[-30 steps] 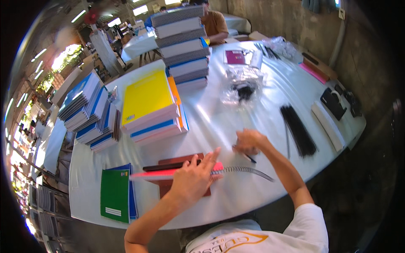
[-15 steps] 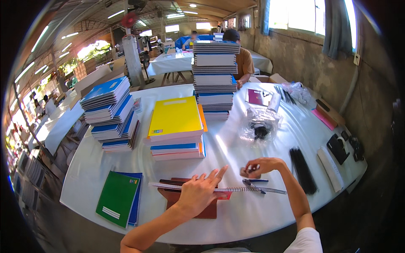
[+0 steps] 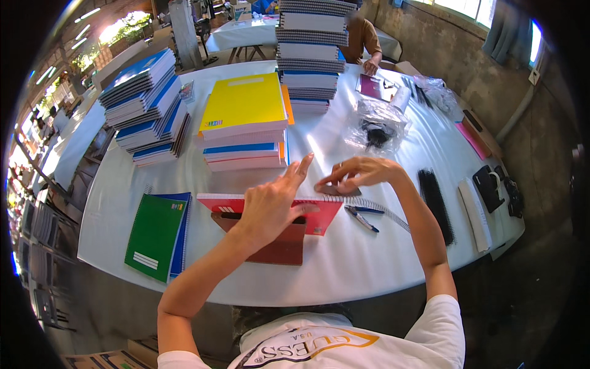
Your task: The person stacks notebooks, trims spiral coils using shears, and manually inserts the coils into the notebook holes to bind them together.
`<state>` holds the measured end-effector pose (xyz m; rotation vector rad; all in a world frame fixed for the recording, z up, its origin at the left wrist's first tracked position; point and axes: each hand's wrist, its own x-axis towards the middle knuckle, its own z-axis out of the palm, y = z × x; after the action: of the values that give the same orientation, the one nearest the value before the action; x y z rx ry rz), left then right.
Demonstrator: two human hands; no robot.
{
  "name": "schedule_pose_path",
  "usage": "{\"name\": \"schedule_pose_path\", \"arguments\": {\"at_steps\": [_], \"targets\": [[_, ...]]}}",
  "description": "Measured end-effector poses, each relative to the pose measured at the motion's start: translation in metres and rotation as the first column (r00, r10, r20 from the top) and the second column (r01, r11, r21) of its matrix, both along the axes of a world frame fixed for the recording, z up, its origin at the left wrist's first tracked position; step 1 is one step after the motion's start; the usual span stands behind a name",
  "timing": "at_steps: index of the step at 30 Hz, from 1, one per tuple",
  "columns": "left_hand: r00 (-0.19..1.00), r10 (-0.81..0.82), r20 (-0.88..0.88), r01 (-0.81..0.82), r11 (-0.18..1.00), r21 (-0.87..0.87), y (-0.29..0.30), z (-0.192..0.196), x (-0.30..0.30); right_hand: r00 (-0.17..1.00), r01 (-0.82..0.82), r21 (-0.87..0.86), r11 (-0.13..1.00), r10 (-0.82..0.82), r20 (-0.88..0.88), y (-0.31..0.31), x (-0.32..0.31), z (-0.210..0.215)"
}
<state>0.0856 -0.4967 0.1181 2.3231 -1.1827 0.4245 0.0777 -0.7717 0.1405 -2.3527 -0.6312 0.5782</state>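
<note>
A red notebook point(image 3: 330, 216) stands on its edge, pages up, against a brown stand point(image 3: 276, 247). My left hand point(image 3: 270, 206) clasps it, thumb on the red cover and index finger raised. A wire coil point(image 3: 387, 207) sticks out past the notebook's right end, its near part lying along the top edge. My right hand point(image 3: 367, 172) pinches a small brownish flat piece point(image 3: 339, 190) at that edge, where the coil meets the pages. Under the coil lie blue pens point(image 3: 362, 218).
Notebook stacks rise at the left point(image 3: 144, 114), middle point(image 3: 246, 117) and back point(image 3: 310, 61). Green point(image 3: 153, 237) and blue notebooks lie front left. Black coils point(image 3: 434, 206), a white roll point(image 3: 475, 215) and a plastic bag point(image 3: 375, 123) lie to the right. Another person's hand point(image 3: 372, 66) is at the far edge.
The view has tipped downward. My right hand has come left with the brownish piece, onto the notebook's top edge. More of the red cover now shows.
</note>
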Motion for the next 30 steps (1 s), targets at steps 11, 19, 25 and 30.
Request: {"name": "schedule_pose_path", "arguments": {"at_steps": [11, 19, 25, 30], "targets": [[0.999, 0.007, -0.036, -0.005, 0.998, 0.055, -0.005, 0.008, 0.001, 0.971, -0.238, 0.652, 0.720, 0.199, 0.135, -0.021, -0.002, -0.028], [0.998, -0.020, -0.053, 0.023, 0.999, 0.047, -0.005, 0.005, -0.003, 0.988, -0.151, 0.524, 0.838, 0.149, 0.046, -0.017, -0.002, -0.037], [0.995, -0.020, 0.099, 0.005, 0.987, 0.158, 0.004, 0.008, -0.010, 0.998, -0.064, 0.455, 0.888, 0.059, 0.024, -0.023, 0.002, -0.040], [0.998, -0.017, 0.066, 0.012, 0.997, 0.080, -0.002, 0.005, -0.005, 0.996, 0.024, 0.070, 0.997, -0.018, -0.091, 0.006, 0.011, -0.030]]}}
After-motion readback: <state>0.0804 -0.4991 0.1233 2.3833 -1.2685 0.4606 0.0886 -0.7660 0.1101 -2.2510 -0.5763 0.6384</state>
